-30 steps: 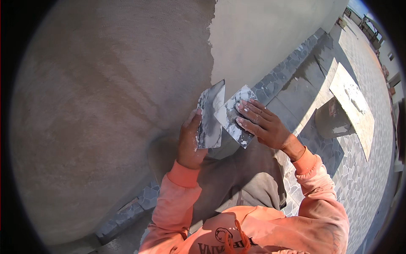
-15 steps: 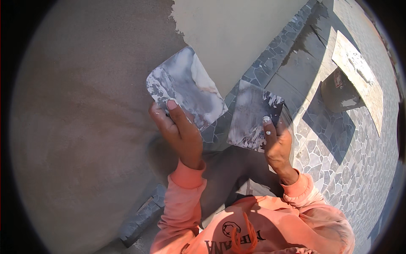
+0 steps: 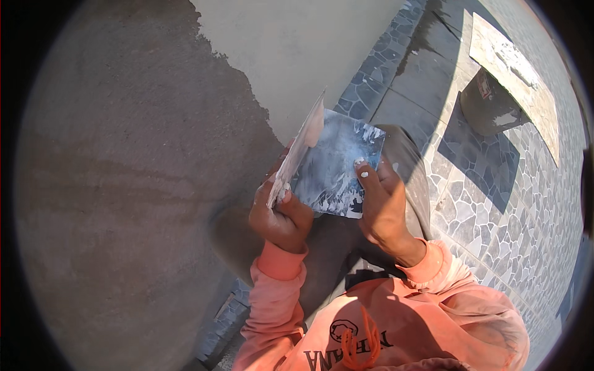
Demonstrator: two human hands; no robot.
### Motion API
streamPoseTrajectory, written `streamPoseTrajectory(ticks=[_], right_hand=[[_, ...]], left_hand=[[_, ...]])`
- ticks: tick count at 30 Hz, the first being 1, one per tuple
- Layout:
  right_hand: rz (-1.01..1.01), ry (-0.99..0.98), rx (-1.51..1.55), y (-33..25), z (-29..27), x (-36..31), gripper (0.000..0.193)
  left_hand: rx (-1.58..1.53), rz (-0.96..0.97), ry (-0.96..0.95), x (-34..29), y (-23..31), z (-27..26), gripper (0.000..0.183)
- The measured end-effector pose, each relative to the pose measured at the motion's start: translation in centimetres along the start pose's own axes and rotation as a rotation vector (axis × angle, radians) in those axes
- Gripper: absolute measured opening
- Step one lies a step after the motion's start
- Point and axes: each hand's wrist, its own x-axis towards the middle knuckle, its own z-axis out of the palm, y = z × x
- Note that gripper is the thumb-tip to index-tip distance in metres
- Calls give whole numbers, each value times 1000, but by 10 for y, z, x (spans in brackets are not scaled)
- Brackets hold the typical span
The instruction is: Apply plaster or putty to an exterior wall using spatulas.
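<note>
My left hand [image 3: 281, 216] grips a flat plastering blade [image 3: 301, 150], tilted almost edge-on, with a pale ridge of plaster near its upper end. In my right hand [image 3: 387, 207] is a second flat plastering blade [image 3: 340, 161], its face up, smeared with white and showing dark patches. My right thumb presses on its face and has white plaster on it. The two blades meet or nearly meet at the left blade's face; whether they touch I cannot tell. Fingers behind both blades are mostly hidden.
On the left rises a grey wall [image 3: 124, 185], with a smooth pale plaster coat [image 3: 291, 55] over its upper part. A board [image 3: 520, 86] with white plaster rests on a dark bucket [image 3: 492, 108] at right. Stone-patterned tiles [image 3: 489, 247] cover the ground beside my bent legs.
My left blade has turned from face-up to nearly edge-on and moved down. The right blade has shifted left and up, so the two are now together. The view has moved slightly.
</note>
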Motion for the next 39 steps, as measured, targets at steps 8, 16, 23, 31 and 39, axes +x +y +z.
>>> streamPoseTrajectory(ticks=[8, 16, 23, 31, 39], right_hand=[[127, -27, 218, -4, 6, 2, 15], [215, -34, 177, -6, 2, 9, 23], [116, -83, 181, -2, 1, 12, 24], [2, -15, 110, -13, 1, 15, 12], [83, -139, 257, -11, 6, 10, 18]], left_hand=[[86, -105, -42, -7, -1, -12, 37], [-251, 122, -161, -14, -17, -2, 20], [-151, 23, -299, -22, -20, -6, 20], [-34, 40, -344, -23, -24, -7, 23], [-61, 182, -372, -20, -34, -19, 34]])
